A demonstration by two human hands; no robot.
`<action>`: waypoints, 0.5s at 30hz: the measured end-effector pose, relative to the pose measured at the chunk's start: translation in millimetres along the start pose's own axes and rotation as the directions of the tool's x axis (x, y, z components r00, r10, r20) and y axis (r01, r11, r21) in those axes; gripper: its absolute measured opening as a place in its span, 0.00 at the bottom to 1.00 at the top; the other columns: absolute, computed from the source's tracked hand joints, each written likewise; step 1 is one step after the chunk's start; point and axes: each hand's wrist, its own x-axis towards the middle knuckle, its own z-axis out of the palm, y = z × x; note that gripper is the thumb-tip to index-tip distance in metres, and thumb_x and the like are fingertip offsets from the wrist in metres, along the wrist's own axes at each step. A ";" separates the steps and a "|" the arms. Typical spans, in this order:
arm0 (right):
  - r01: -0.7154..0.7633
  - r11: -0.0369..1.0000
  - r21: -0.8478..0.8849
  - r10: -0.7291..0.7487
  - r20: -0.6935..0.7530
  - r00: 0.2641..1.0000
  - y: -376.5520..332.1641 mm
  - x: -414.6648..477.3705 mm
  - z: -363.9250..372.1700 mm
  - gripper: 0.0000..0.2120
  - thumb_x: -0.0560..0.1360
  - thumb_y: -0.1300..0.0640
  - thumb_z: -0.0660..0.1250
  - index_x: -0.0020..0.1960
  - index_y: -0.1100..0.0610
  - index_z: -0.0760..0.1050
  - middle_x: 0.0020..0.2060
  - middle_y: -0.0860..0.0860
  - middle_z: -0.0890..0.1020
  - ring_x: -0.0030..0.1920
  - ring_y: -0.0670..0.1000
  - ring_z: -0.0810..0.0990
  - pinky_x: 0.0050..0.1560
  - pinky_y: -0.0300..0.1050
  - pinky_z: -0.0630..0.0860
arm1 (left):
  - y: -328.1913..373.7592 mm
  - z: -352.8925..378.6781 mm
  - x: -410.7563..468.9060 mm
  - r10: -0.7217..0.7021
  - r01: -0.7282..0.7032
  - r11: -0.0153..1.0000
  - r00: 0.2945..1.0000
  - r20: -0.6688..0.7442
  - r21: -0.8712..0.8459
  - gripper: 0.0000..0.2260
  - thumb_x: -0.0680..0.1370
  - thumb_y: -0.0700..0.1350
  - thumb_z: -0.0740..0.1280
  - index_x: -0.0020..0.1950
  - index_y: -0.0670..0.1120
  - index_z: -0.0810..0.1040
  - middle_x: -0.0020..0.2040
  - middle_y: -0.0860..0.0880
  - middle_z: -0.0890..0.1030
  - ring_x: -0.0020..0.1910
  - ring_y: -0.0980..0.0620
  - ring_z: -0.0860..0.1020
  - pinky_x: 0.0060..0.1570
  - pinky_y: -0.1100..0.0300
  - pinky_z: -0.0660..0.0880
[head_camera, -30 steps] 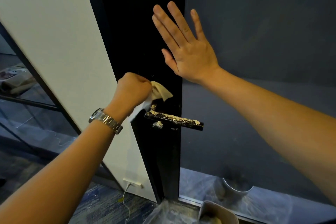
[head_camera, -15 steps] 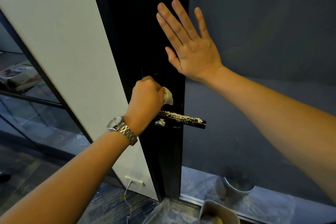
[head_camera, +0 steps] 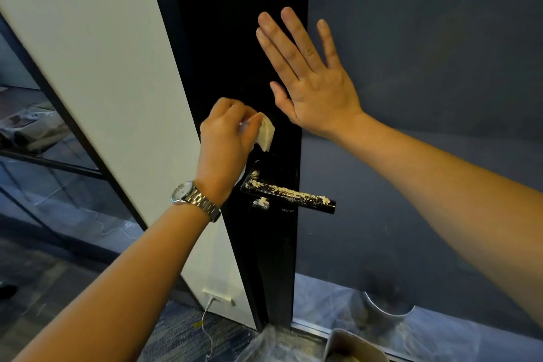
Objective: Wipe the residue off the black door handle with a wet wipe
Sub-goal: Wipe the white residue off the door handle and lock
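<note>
The black door handle (head_camera: 293, 195) juts right from the black door (head_camera: 235, 38), its top coated with crumbly pale residue. A smaller patch of residue clings to the door just below the handle's left end. My left hand (head_camera: 226, 141), with a metal watch on the wrist, grips a folded white wet wipe (head_camera: 266, 134) just above the handle's left end, apart from the lever. My right hand (head_camera: 308, 76) presses flat against the door's right edge above the handle, fingers straight and spread.
A white wall (head_camera: 102, 67) with a low socket and cable lies left of the door, a dark blue panel (head_camera: 426, 67) to the right. A grey bin (head_camera: 352, 345) and crumpled plastic sheet (head_camera: 264, 347) sit on the floor below. Glass partitions stand at far left.
My left hand dropped onto the handle's left end with the wipe, then lifted slightly above it. The wipe is bunched tighter in the fingers. My right hand stayed pressed on the door.
</note>
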 end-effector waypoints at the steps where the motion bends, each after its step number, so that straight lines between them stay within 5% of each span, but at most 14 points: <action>1: 0.002 1.000 0.002 -0.002 -0.002 1.000 -0.3 -0.2 0.0 0.26 0.79 0.51 0.55 0.74 0.59 0.61 0.72 0.54 0.67 0.72 0.57 0.65 0.71 0.60 0.58 | -1.7 2.3 -6.1 -0.033 0.033 0.999 0.999 0.034 0.004 0.08 0.76 0.43 0.65 0.46 0.38 0.79 0.48 0.42 0.78 0.40 0.56 0.72 0.39 0.77 0.68; 5: -0.004 1.000 0.012 0.004 -0.006 1.000 0.5 -0.6 0.6 0.25 0.79 0.51 0.54 0.74 0.59 0.61 0.72 0.55 0.67 0.72 0.57 0.65 0.71 0.59 0.57 | -16.0 11.7 -30.4 -0.179 0.183 0.983 0.966 0.184 -0.006 0.10 0.77 0.43 0.63 0.48 0.37 0.79 0.48 0.41 0.79 0.40 0.52 0.76 0.38 0.74 0.69; 11: 0.002 1.000 0.003 -0.002 -0.004 1.000 0.9 -0.6 1.9 0.26 0.79 0.51 0.54 0.75 0.59 0.60 0.73 0.55 0.67 0.73 0.57 0.65 0.71 0.60 0.58 | -1.7 -5.4 1.2 -0.134 0.132 0.990 0.990 -0.045 -0.041 0.08 0.77 0.43 0.64 0.48 0.39 0.79 0.48 0.45 0.77 0.43 0.54 0.74 0.41 0.77 0.67; 15: 0.001 1.000 0.015 -0.001 -0.007 1.000 0.2 -1.4 2.2 0.25 0.79 0.51 0.54 0.74 0.59 0.60 0.73 0.55 0.67 0.73 0.57 0.65 0.71 0.59 0.56 | -8.8 1.4 -18.6 -0.172 0.171 0.985 0.985 0.021 0.035 0.09 0.77 0.40 0.63 0.51 0.36 0.78 0.55 0.41 0.75 0.46 0.53 0.71 0.42 0.81 0.64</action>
